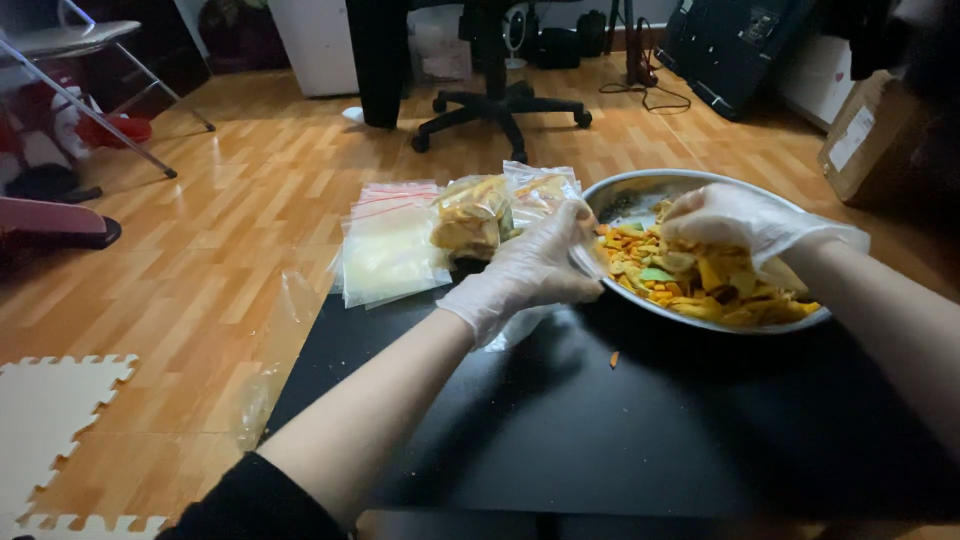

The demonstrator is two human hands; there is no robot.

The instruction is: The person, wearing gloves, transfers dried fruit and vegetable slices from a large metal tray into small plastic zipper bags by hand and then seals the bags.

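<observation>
Now the left hand (525, 270), gloved, is pinching a clear bag (560, 215) at the bowl (700, 182) rim — fingers closed on the film. Right hand (735, 222) is cupping down over the chips (700, 285) in the bowl, fingers curled together on a handful. Risk: the bag mouth is sagging — chips may be spilling onto the black table (640, 420), where one crumb (614, 358) is already lying.

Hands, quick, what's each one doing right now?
Left hand: closed on a clear plastic bag at the bowl's rim.
Right hand: curled over the chips; grip cannot be told.
</observation>
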